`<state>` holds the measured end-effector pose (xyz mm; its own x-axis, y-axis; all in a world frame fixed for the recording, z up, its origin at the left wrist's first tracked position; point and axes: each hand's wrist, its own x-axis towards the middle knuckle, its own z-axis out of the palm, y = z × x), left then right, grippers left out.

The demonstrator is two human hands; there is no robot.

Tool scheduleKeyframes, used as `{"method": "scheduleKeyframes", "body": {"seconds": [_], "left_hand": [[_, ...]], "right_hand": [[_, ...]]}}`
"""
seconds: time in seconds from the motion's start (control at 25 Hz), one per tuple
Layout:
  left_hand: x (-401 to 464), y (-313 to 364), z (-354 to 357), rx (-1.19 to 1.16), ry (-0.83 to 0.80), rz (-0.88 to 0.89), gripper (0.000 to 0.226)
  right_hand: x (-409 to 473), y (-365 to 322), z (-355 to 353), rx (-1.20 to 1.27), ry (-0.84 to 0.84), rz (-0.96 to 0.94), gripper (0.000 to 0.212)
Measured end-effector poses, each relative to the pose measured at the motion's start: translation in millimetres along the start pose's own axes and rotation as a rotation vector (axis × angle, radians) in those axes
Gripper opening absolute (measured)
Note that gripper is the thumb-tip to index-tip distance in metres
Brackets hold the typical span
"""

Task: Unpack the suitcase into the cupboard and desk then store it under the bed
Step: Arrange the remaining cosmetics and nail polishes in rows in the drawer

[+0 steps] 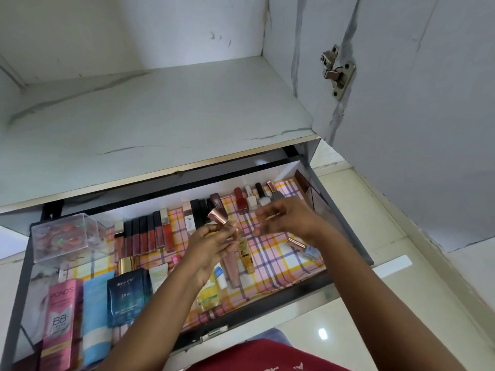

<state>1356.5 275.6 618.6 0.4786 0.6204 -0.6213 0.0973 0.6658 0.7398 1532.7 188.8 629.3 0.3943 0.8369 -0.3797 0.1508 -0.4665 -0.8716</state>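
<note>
- Drawer [345, 226]: pulled open, lower half of the frame, dark frame with glass sides, floor lined with a checked pink, yellow and purple cloth [270, 253].
- Left hand [214, 247]: centre of the frame above the drawer, fingers curled round a small bottle with a rose-gold cap [219, 218], cap tilted toward upper left.
- Right hand [284, 218]: just right of the left hand, apart from it, fingers loosely bent and blurred; whether it holds anything cannot be told.
- Nail polish bottles [250, 200]: red, white, black-capped and grey, in a row at the drawer's far edge, right of centre.
- Lip gloss tubes [146, 234]: dark-capped, reds and browns, side by side, left of centre.
- Clear plastic box [67, 236]: left end of the drawer, reddish contents.
- Pink Pond's BB cream carton [63, 322]: lower left, beside a light blue tube [95, 317] and a dark blue Bella Vita box [128, 298].
- Blue bottle with rose-gold cap [308, 249]: lying on the cloth, right of the hands.
- Cupboard shelf [160, 116]: white marble pattern, upper half of the frame.
- Cupboard door [417, 116]: open, upper right, metal hinge [337, 70].
</note>
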Motion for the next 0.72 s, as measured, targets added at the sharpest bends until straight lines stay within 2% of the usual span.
{"method": "scheduleKeyframes", "body": {"seconds": [0.04, 0.12, 0.28, 0.36, 0.52, 0.64, 0.68, 0.72], "left_hand": [[0, 1, 5, -0.039, -0.014, -0.041, 0.016], [0, 2, 14, -0.052, -0.037, -0.079, 0.012], [-2, 5, 27, -0.105, -0.055, -0.046, 0.016], [-2, 8, 31, -0.104, -0.078, -0.034, 0.021], [1, 13, 31, 0.034, -0.044, -0.001, 0.028], [-3, 16, 21, 0.153, -0.042, -0.009, 0.037], [-6, 14, 16, 0.168, -0.042, -0.02, 0.037], [-9, 11, 10, 0.176, -0.037, -0.037, 0.037]], "right_hand": [[-6, 2, 5, -0.063, -0.025, -0.036, 0.034], [-12, 3, 12, -0.022, 0.035, -0.096, 0.028], [-14, 8, 8, 0.072, -0.037, -0.203, 0.021], [-17, 8, 7, 0.104, -0.013, -0.203, 0.018], [-8, 9, 4, 0.349, 0.123, -0.035, 0.012], [24, 24, -8, 0.801, 0.396, 0.269, 0.01], [36, 34, -12, 0.927, 0.502, 0.347, 0.018], [48, 44, -16, 0.943, 0.597, 0.4, 0.028]]}}
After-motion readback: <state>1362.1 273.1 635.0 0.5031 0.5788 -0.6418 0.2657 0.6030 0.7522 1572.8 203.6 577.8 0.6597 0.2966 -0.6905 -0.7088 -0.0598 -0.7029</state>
